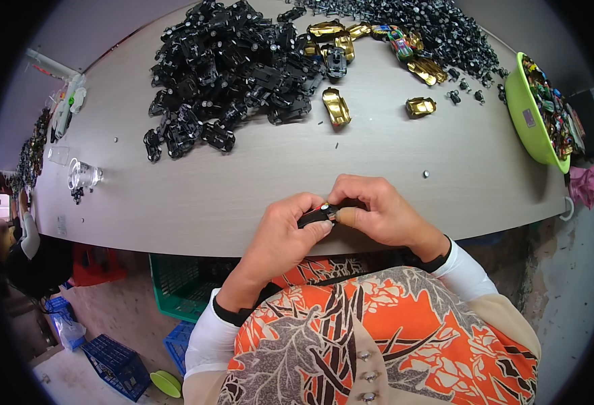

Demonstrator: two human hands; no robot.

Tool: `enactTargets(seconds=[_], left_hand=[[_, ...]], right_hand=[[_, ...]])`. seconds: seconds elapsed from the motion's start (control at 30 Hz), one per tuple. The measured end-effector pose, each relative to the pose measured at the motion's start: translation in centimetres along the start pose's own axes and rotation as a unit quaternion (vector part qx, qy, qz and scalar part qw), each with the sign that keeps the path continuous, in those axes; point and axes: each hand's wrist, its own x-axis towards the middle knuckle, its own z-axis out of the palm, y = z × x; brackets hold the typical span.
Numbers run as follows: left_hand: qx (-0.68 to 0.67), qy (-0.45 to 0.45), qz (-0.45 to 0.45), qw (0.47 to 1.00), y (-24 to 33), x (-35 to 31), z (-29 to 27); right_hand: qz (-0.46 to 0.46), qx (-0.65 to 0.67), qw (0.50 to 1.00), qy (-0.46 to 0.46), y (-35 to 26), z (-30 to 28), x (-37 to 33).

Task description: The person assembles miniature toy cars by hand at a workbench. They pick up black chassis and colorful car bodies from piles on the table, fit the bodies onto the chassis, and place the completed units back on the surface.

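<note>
Between both hands, just above the table's near edge, is a small toy car (315, 217) with a black underside; a bit of red shows beside the fingers. My left hand (287, 226) pinches one end of it with thumb and fingers. My right hand (378, 210) is closed on the other end, its thumb pressed near a small light-coloured part. The fingers cover most of the car. Beyond the hands lie a gold car body (336, 108) and another gold car body (421, 106). A small silvery piece (426, 174) rests to the right.
A large heap of black car chassis (229, 67) fills the far left-middle. Small dark parts (445, 34) are piled at the far right. A lime-green basin (533, 121) of colourful cars stands at the right edge. Clear cups (84, 174) stand left. A green crate (175, 287) sits below the table.
</note>
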Motion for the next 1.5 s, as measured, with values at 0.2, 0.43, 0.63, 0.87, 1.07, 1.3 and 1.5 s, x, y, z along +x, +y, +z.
enactTargets(seconds=[0.2,0.43,0.63,0.87,1.07,1.3,1.5], left_hand=[[-0.088,-0.016,-0.03,0.996,1.0,-0.2,-0.8],[-0.276,0.074,0.011,0.958,-0.8,0.3,-0.4],[-0.291,0.054,0.025,0.955,-0.5,0.0,-0.5],[-0.229,-0.037,-0.035,0.972,-0.1,-1.0,-0.7],[-0.171,-0.058,-0.026,0.983,-0.1,-1.4,-0.6],[-0.185,-0.081,-0.037,0.979,0.3,-1.5,-0.8],[-0.068,-0.065,0.008,0.996,0.1,-1.9,-0.2]], right_hand=[[0.171,0.182,0.968,0.011,-1.5,-1.8,-0.8],[0.097,0.106,0.989,-0.025,-2.1,-0.4,-0.7],[0.072,0.096,0.993,0.005,-1.9,-1.1,-0.4],[0.089,0.205,0.973,-0.055,-2.4,-1.7,0.3],[0.136,0.151,0.975,-0.092,-2.7,-1.4,0.2],[0.118,0.226,0.961,-0.104,-2.2,-1.3,-0.4],[0.181,0.117,0.97,-0.109,-3.5,-0.8,0.1]])
